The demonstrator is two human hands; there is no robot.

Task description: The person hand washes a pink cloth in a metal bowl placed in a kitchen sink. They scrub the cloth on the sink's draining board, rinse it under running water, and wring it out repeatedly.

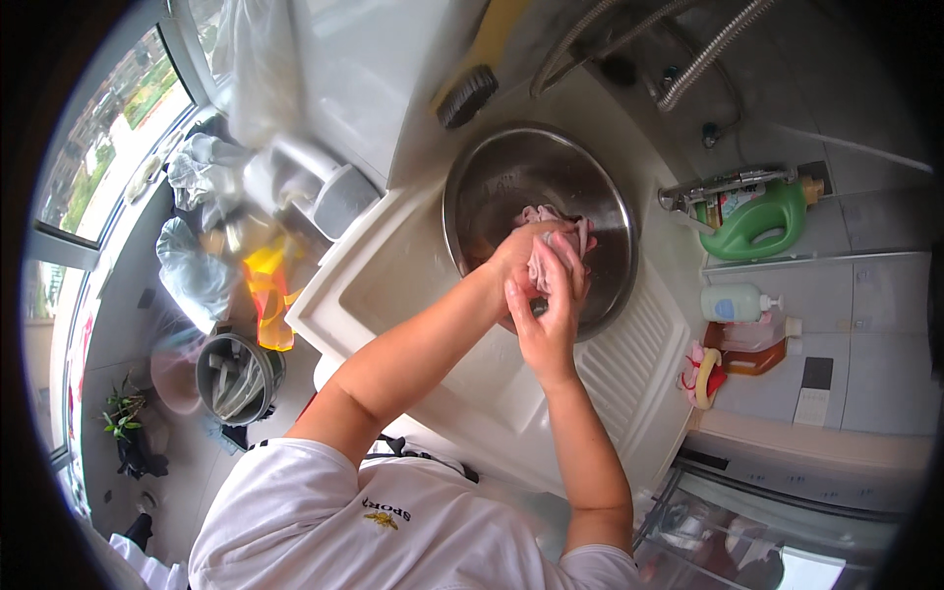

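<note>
A wet pink cloth point(540, 274) is bunched up inside a round stainless-steel basin point(509, 171), which stands in a white laundry sink point(383, 276). My left hand point(515, 254) grips the cloth from the left, and part of the fabric shows beyond its fingers. My right hand point(554, 313) presses around the near side of the same cloth, fingers curled over it and thumb by my left wrist. Both hands touch each other and partly hide the fabric. Whether water lies at the bottom of the basin is hard to tell.
A ribbed washboard point(627, 383) forms the sink's right side. Behind the basin lies a dark-bristled scrub brush point(467, 96). Along the right wall are a chrome faucet point(726, 181), a green detergent bottle point(767, 228) and a pump bottle point(731, 303). A grey bucket point(274, 369) stands on the floor at left.
</note>
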